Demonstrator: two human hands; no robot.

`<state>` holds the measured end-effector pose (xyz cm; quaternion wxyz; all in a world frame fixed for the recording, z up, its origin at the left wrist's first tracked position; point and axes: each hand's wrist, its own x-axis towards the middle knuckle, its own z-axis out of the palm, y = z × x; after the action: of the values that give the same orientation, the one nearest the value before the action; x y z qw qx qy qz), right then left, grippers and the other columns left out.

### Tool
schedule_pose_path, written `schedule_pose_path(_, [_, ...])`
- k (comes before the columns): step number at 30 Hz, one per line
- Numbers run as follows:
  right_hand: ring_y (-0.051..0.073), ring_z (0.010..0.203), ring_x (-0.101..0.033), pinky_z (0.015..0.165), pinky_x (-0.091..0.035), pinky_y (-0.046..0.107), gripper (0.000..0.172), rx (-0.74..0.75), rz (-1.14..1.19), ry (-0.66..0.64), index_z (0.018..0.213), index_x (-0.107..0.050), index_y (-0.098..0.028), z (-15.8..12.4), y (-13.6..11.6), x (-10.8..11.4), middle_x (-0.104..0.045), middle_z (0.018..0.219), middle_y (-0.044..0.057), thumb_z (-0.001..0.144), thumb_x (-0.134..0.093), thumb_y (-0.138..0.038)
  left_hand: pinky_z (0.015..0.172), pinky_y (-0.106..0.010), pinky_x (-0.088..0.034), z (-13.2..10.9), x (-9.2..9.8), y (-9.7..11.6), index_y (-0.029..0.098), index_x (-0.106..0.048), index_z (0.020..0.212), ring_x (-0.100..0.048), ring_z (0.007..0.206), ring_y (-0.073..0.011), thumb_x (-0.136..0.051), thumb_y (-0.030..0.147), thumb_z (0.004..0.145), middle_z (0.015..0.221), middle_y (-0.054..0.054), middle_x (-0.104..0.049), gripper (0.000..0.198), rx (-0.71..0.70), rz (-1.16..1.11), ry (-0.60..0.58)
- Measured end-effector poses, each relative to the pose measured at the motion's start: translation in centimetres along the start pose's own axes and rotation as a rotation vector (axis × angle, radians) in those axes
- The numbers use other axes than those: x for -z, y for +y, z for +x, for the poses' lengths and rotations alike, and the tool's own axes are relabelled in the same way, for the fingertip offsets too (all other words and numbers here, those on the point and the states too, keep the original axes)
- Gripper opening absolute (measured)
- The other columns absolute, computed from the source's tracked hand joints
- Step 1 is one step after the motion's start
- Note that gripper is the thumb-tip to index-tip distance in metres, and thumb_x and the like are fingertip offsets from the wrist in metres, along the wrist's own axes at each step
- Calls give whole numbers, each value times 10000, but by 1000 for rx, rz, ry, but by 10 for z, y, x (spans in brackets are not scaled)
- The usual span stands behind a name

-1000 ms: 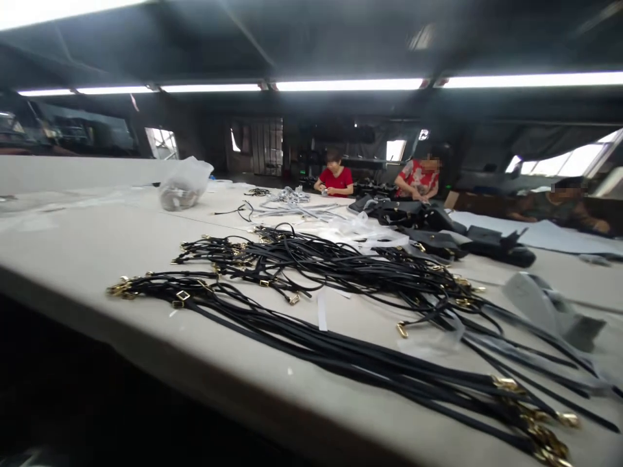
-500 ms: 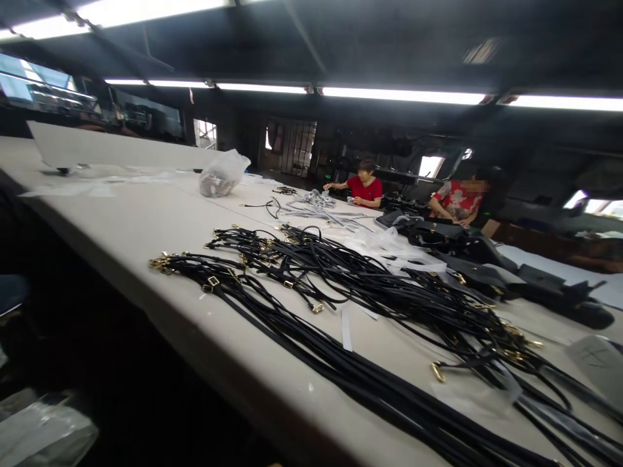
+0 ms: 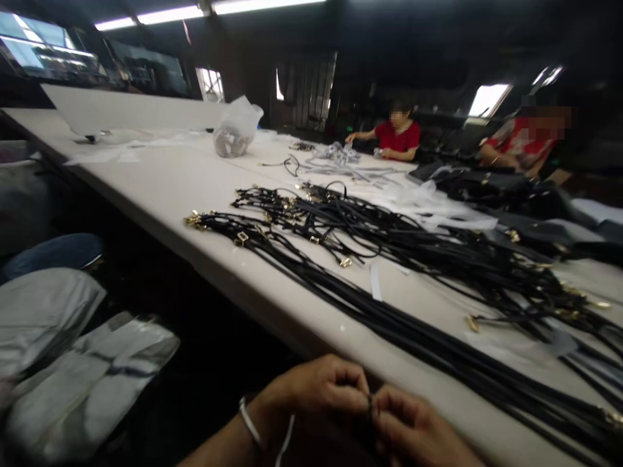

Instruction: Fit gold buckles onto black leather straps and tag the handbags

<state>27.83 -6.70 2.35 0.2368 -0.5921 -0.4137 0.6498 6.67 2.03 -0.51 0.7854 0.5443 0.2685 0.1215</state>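
Note:
At the bottom centre, just off the table's near edge, my left hand (image 3: 326, 386) and my right hand (image 3: 413, 421) meet fingertip to fingertip. Both are closed on a thin dark strap (image 3: 370, 412) that runs down between them, its lower part lost in shadow. A white band circles my left wrist. Beyond my hands, a long bundle of black straps (image 3: 389, 324) with gold buckles lies along the edge of the pale table (image 3: 160, 194). Behind it spreads a tangled pile of more black straps (image 3: 413, 240) with gold clasps.
A filled clear plastic bag (image 3: 236, 130) stands farther back, near grey strips (image 3: 360, 170). Black bags (image 3: 511, 188) lie at the right. Two people in red (image 3: 399, 136) sit across the table. Wrapped bundles (image 3: 97, 383) and a blue stool (image 3: 56, 253) are at lower left.
The view has tilted down, so the table's contents sit higher. Both my hands, with the dark strap between them, have come into view at the bottom.

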Motion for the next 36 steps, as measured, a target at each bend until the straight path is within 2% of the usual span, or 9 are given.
schedule_pose_path(4, [67,456,-403,457,-244,197,457,-57,154,130,803,-617,-198,1,5,9,-595,612,-32,695,-796,-604,749,-233,-422,4,2,9,121,-714,870,-557,785,-133,-765,458,768,852,-40,-661,356,-163,-133,160])
schedule_pose_path(7, [72,460,-343,452,-198,200,480,-100,225,236,766,-625,-201,-6,7,23,-549,556,-33,645,-830,-618,728,-243,-458,-1,3,9,104,-725,861,-579,785,-144,-792,484,736,858,-64,-676,405,-150,-251,235])
schedule_pose_path(12, [77,465,-313,441,-220,188,514,-94,282,327,753,-637,-204,-15,16,38,-452,496,-53,580,-862,-632,592,-218,-470,-2,-1,-2,103,-723,958,-570,663,-116,-824,513,698,788,-45,-653,495,-143,-339,266])
schedule_pose_path(18, [102,485,-378,438,-316,189,530,-175,357,390,738,-634,-230,-22,25,52,-471,522,-36,490,-910,-608,488,-179,-361,-5,5,-7,82,-722,1042,-522,526,-63,-755,476,806,746,-51,-647,460,-209,-441,198])
schedule_pose_path(21, [106,505,-385,446,-341,196,477,-131,392,362,711,-643,-218,-19,31,50,-449,533,-31,522,-912,-564,468,-184,-324,-8,5,-7,81,-723,1070,-500,520,-56,-751,469,814,759,-51,-633,465,-248,-532,210])
schedule_pose_path(25, [65,473,-320,428,-266,177,464,-98,422,314,726,-635,-197,-9,34,38,-417,532,-55,576,-905,-544,459,-194,-317,-5,-1,-8,94,-727,1101,-479,493,-55,-752,493,806,739,-47,-623,498,-258,-577,178])
schedule_pose_path(30, [52,455,-269,439,-186,187,514,-71,384,223,668,-577,-171,2,21,17,-431,503,-60,611,-878,-583,478,-197,-318,0,-12,-10,123,-718,1166,-484,511,-52,-697,506,854,760,-46,-624,495,-230,-519,132])
schedule_pose_path(33, [89,512,-421,482,-316,199,457,-31,394,189,831,-637,-189,7,6,2,-541,616,-30,679,-837,-571,489,-198,-319,6,-21,-11,136,-697,1206,-478,529,-57,-699,549,834,781,-45,-628,556,-213,-434,81])
schedule_pose_path(36, [157,720,-596,604,-461,251,597,97,350,214,1251,-564,-282,13,-7,-11,-621,966,16,777,-728,-605,515,-207,-332,12,-31,-11,118,-731,1076,-462,549,-67,-692,580,819,764,-36,-615,531,-177,-275,86])
